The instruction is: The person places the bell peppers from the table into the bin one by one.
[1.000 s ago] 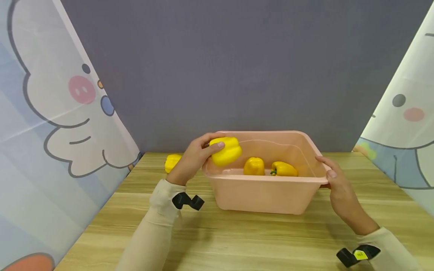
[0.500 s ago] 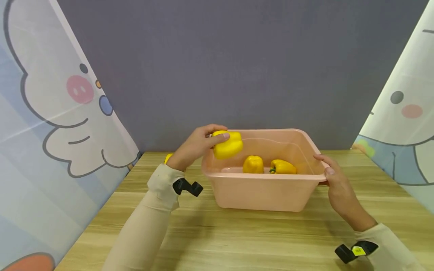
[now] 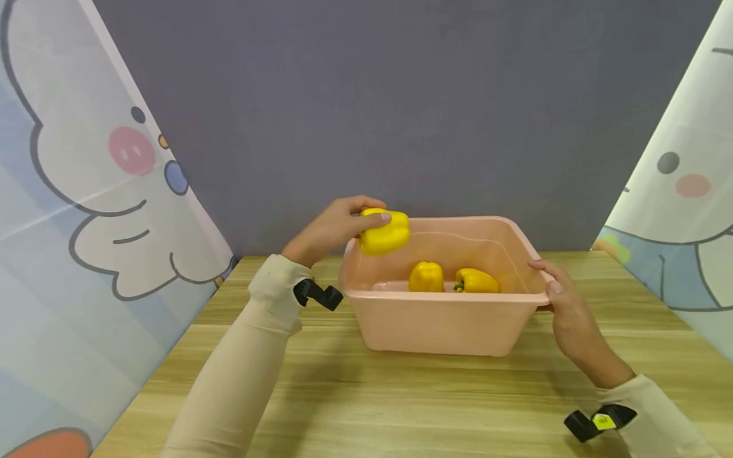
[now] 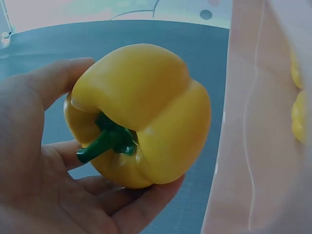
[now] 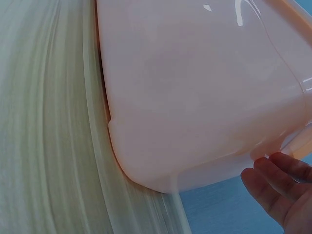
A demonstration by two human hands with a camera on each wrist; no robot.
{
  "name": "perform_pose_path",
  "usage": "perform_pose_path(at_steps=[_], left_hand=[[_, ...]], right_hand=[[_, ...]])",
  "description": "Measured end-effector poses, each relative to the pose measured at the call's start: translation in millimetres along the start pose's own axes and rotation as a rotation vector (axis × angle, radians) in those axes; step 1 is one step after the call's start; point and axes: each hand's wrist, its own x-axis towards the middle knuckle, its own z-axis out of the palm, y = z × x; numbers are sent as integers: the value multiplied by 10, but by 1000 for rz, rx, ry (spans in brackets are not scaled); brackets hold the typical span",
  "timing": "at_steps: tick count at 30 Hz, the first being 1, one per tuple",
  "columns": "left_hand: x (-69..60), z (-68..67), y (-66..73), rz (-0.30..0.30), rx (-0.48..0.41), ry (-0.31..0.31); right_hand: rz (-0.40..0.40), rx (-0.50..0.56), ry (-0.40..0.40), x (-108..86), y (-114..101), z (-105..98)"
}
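My left hand holds a yellow bell pepper over the left end of a pink plastic tub. Thumb and fingers wrap the pepper, and its green stem points back towards the palm in the left wrist view. Inside the tub are two more yellow bell peppers, one upright and one lying on its side. At the tub's right end my right hand grips the rim, thumb on top. Its fingertips touch the tub's outer wall below the rim.
The tub stands on a wood-grain table. A dark grey panel rises behind it, and cartoon-printed sheets flank the table on both sides.
My left hand has lifted the pepper upward over the tub's left end. Another yellow pepper, on the table at left, is now hidden behind the left arm. My right hand keeps its grip.
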Motion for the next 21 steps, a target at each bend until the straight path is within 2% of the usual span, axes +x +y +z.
perform_pose_path(at_steps=[5,10,15,21], left_hand=[[97,-15,41,8,-33,-18],[188,-11,79,28,-42,-40],[230,-16,98,24,-40,-52],[266,-21,69,1,-17,-35]], right_hand=[[-12,-42,-2,-3,-6,-8],[-15,-39,6,3,-17,-15],[-20,-47,14,12,-23,-14],[3,-66,21,-2,-22,9]])
